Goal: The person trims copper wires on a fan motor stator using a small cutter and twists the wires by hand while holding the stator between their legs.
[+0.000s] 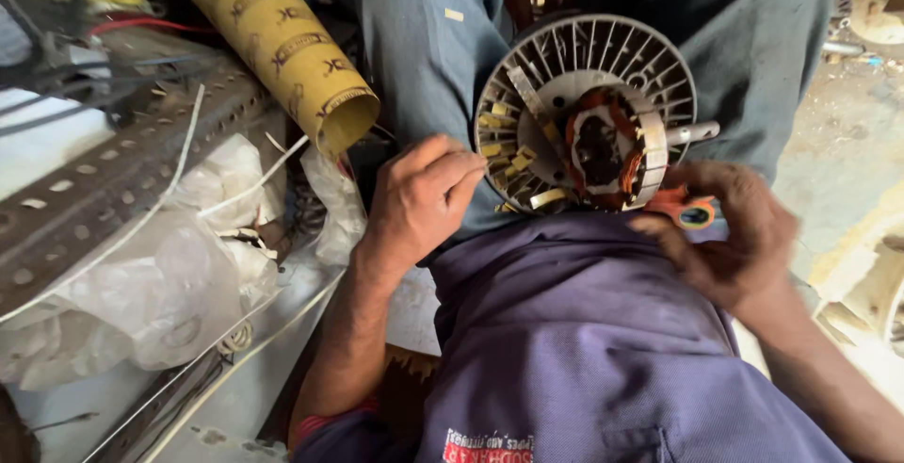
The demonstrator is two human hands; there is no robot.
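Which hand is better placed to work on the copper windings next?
Right, probably. The right hand holds an orange-handled tool beside the copper windings, while the left hand rests on the rim of the round motor housing, steadying it.

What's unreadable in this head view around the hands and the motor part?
- Head view: fingertips of the left hand are curled under, so their contact with the round grey metal fan-motor housing is hidden.
- Small orange tool is mostly covered by the right hand; its shape is unclear.
- Housing's lower edge is hidden behind the purple shirt.
- Yellow cardboard roll is cut off by the top edge.
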